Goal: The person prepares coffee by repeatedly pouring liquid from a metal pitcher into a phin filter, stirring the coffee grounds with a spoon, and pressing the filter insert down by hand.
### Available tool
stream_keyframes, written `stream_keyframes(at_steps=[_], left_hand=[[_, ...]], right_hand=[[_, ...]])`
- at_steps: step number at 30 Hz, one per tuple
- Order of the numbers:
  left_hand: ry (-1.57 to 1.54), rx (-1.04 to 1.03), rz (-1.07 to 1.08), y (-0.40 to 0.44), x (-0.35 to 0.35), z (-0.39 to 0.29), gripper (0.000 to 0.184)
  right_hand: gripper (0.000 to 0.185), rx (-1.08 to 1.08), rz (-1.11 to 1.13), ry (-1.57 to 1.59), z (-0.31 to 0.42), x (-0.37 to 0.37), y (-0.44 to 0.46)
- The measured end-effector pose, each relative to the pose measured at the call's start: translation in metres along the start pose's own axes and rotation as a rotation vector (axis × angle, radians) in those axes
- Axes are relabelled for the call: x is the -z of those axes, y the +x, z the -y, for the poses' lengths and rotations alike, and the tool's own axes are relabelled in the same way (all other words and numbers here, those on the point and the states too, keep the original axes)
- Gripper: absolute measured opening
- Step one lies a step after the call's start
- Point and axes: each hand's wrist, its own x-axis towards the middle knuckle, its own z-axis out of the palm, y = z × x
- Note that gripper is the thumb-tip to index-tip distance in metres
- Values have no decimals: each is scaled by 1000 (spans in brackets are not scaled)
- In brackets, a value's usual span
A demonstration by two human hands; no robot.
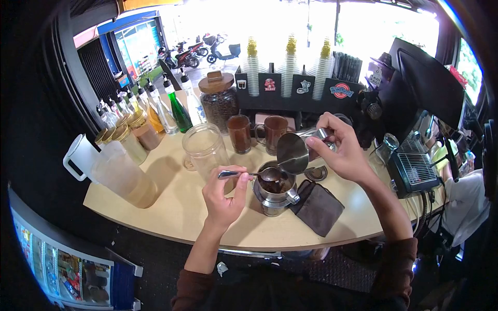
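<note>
My left hand (224, 196) is closed around the handle of a metal spoon (268, 174), its bowl over the mouth of a metal drip coffee filter (271, 197). Dark, wet-looking coffee (280, 185) shows inside the filter, which sits on a small vessel (273, 210). My right hand (334, 147) grips the handle of a steel pitcher (293, 153), tilted above the filter with its lip close to the spoon. A faint thin line shows by the lip; I cannot tell if it is liquid. A dark folded cloth (319, 210) lies beside the filter.
Behind the filter stand two glass mugs of brown drink (239, 133) and a clear jar (203, 147). A plastic jug (122, 173), syrup bottles (179, 111) and a coffee bean jar (220, 106) line the left and back. Right are a grilled machine (417, 163) and a person (461, 202).
</note>
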Motion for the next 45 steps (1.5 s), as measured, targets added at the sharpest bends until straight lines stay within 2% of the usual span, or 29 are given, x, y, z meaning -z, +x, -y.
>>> stream_keyframes(at_steps=[7, 10, 22, 37, 45], left_hand=[[48, -92, 19, 0, 1, 3, 9], [1, -21, -24, -1, -1, -1, 7], [5, -18, -24, 0, -2, -3, 6], [102, -116, -69, 6, 8, -2, 7], [120, -78, -134, 9, 27, -4, 6]], right_hand=[[19, 57, 23, -72, 0, -3, 2], [19, 59, 24, -83, 3, -3, 0], [19, 97, 37, -177, 12, 1, -6], [19, 96, 7, -178, 8, 3, -6], [20, 101, -13, -87, 15, -5, 1]])
